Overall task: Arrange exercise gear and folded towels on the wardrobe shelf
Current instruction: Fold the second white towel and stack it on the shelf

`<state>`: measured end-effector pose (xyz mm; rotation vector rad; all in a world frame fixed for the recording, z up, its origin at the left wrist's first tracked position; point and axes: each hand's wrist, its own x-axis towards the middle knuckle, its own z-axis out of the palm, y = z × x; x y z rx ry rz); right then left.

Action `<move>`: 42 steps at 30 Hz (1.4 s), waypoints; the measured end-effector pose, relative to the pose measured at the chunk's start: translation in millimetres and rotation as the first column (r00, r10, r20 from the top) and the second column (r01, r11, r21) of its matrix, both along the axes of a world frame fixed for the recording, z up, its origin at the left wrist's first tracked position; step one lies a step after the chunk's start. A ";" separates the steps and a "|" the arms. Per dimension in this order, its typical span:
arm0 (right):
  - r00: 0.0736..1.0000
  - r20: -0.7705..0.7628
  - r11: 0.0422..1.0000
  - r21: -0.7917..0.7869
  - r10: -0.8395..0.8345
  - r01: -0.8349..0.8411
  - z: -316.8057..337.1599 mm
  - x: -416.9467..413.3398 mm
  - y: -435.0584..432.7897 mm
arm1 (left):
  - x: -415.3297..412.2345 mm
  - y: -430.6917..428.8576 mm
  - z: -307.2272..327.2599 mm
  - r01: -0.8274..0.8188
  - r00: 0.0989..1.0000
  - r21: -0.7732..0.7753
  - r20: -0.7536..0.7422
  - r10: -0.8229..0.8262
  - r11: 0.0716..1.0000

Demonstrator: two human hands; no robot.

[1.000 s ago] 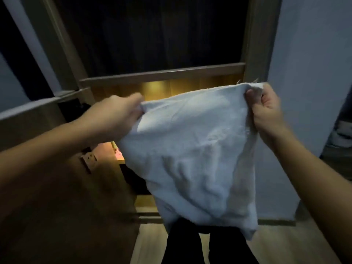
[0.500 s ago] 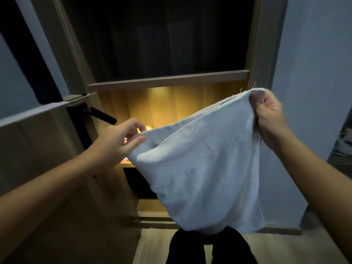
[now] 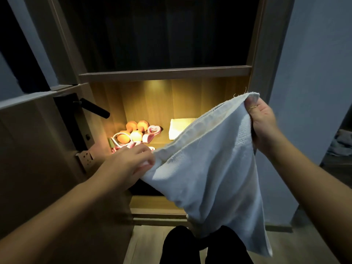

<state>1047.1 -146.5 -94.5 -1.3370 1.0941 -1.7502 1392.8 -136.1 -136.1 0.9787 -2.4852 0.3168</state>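
A white towel [image 3: 213, 168] hangs in front of the lit wardrobe shelf [image 3: 158, 142]. My right hand [image 3: 262, 123] grips its upper corner, high on the right. My left hand [image 3: 129, 161] pinches the lower left corner, just in front of the shelf edge. On the shelf lie orange dumbbells [image 3: 136, 130], pink grip gear [image 3: 152, 133] and a folded white towel [image 3: 179, 127], which the hanging towel partly hides.
A wooden door [image 3: 47, 168] with a black handle [image 3: 95, 110] stands open at my left. A dark compartment [image 3: 162, 35] sits above the lit shelf. A grey wall [image 3: 308, 92] is on the right. My dark-clothed legs [image 3: 205, 246] show at the bottom.
My left hand has dropped lower with its towel corner, so the towel now slants. The shelf with dumbbells and folded towel has come into view behind it.
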 end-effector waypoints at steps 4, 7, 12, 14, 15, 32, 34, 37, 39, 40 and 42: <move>1.000 -0.007 1.000 0.001 0.016 -0.016 0.5 -1.5 -2.4 | -8.0 -4.4 -17.9 0.000 0.994 0.159 -0.110 0.017 0.987; 1.000 -0.010 1.000 0.009 -0.011 0.011 -0.2 -3.6 -4.0 | -19.7 -3.1 -25.2 -0.025 0.983 0.104 -0.181 0.043 0.994; 0.999 -0.017 1.000 0.009 -0.027 0.028 -2.4 -10.6 -3.9 | -27.8 3.2 -34.3 -0.043 0.981 -0.124 -0.191 0.019 0.991; 0.999 -0.015 0.999 0.015 -0.042 0.042 -2.3 -12.9 -4.1 | -27.6 6.7 -38.2 -0.058 0.986 -0.082 -0.162 0.044 0.995; 0.999 -0.015 0.999 0.016 -0.047 0.047 -2.5 -13.8 -4.6 | -27.8 8.5 -39.5 -0.063 0.989 -0.047 -0.136 0.056 0.997; 0.993 -0.045 0.992 0.052 -0.112 0.114 -16.2 -25.4 -13.9 | -24.3 -2.1 -72.8 0.009 0.979 -0.277 -0.195 -0.066 0.961; 0.992 -0.058 0.992 0.047 -0.115 0.118 -17.3 -25.3 -14.3 | -22.4 -5.2 -73.5 -0.006 0.986 -0.216 -0.166 -0.031 0.976; 0.992 -0.067 0.993 0.050 -0.107 0.110 -17.5 -25.0 -16.9 | -20.9 -11.4 -74.7 -0.048 0.977 0.039 -0.204 0.055 0.998; 0.986 -0.115 0.990 0.058 -0.124 0.132 -20.4 -27.2 -20.1 | -22.7 -13.0 -75.9 -0.035 0.959 0.218 -0.269 0.094 0.975; 0.979 -0.152 0.986 0.071 -0.137 0.149 -22.7 -30.3 -22.8 | -24.2 -15.2 -71.5 -0.022 0.944 0.284 -0.311 0.113 0.959; 0.955 -0.242 0.974 0.102 -0.174 0.203 -20.4 -38.3 -27.7 | -23.3 -31.5 -46.6 -0.050 0.910 0.346 -0.370 0.186 0.937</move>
